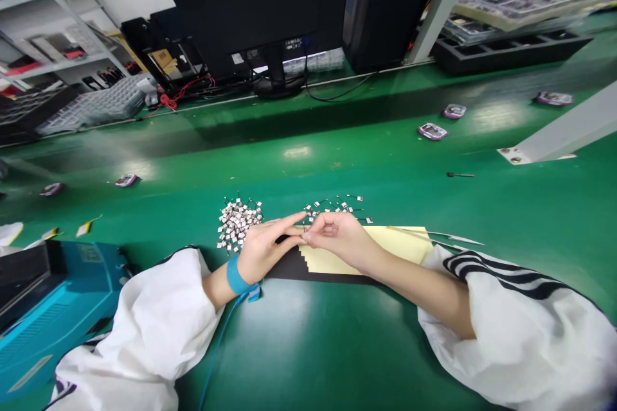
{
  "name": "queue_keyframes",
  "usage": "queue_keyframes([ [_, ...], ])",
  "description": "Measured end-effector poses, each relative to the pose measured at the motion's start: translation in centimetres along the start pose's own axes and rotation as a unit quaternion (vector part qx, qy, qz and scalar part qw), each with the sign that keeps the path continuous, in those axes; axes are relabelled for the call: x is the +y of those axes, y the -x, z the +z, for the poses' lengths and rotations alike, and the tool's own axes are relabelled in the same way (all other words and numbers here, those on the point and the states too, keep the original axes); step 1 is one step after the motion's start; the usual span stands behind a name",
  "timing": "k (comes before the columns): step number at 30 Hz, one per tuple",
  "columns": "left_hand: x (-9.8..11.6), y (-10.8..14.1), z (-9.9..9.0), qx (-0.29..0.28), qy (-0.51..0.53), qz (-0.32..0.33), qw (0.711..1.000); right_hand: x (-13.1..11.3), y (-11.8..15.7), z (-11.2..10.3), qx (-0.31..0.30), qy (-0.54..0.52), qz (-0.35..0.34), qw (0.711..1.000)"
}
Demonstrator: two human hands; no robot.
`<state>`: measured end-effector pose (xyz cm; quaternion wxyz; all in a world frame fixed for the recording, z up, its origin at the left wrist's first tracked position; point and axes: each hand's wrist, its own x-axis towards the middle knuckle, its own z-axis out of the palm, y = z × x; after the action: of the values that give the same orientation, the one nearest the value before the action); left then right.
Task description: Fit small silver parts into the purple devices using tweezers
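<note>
My left hand point(264, 247), with a blue strap round its wrist, pinches at the tips of thumb and fingers. Against those tips my right hand point(340, 239) also pinches. Only a thin dark sliver shows between the two; the small thing held is mostly hidden. Below them lie a black sheet point(286, 263) and stepped pale yellow sheets point(332, 263). Close behind my left hand is a heap of small white parts with short dark leads point(238, 221). More such parts point(342, 207) lie scattered beyond my right hand. Tweezers point(457, 237) rest to the right of the sheets.
A blue machine point(62, 308) stands at the left. Monitor point(260, 13) and trays point(511, 45) line the back of the green table point(308, 347). A white post point(569, 125) rises at the right. Small purple-edged cases point(432, 131) lie about. A blue cord point(216, 353) trails from my wrist.
</note>
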<state>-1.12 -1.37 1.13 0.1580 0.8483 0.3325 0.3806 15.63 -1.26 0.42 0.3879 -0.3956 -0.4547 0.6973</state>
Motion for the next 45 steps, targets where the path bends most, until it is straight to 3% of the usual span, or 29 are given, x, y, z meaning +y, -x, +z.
queue_keyframes([
  [29, 0.01, -0.37, -0.05, 0.005, -0.005, -0.031, 0.999, 0.27, -0.13, -0.08, -0.002, 0.015, -0.042, 0.999],
  [45, 0.23, -0.51, -0.19, -0.007, 0.007, -0.053, 0.999, 0.22, -0.13, -0.06, 0.005, -0.015, -0.032, 0.999],
])
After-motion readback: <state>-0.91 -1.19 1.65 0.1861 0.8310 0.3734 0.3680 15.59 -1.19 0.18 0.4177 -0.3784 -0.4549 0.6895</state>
